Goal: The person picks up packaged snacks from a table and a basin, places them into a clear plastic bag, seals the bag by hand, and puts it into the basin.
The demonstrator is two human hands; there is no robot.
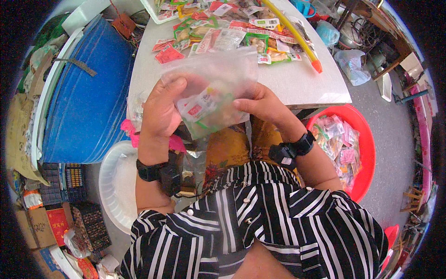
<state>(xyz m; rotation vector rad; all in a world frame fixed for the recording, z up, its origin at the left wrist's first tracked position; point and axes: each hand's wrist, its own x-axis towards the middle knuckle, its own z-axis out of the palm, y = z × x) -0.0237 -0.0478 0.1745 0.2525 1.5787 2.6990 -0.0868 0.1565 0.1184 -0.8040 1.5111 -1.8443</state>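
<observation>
A translucent zip-type plastic bag [223,73] is held up between both hands, over the near edge of the table. Small food packets [198,106] with green and white-red printing show through its lower part. My left hand [165,104] grips the bag's left side, thumb on the front, fingers partly hidden behind the film. My right hand [259,103] holds the right side, its fingers blurred behind the plastic. Beyond the bag, a loose pile of small printed food packets [244,31] lies on the white table [296,87]. A yellow tube with an orange end [296,33] lies across the pile's right side.
Right of my legs stands a red basin [369,160] of filled clear bags [338,146]. A large blue tub [89,94] is at the left, above a translucent white basin [108,181]. A white foam box [153,12] borders the table's far left. Crates and cartons [41,223] sit lower left.
</observation>
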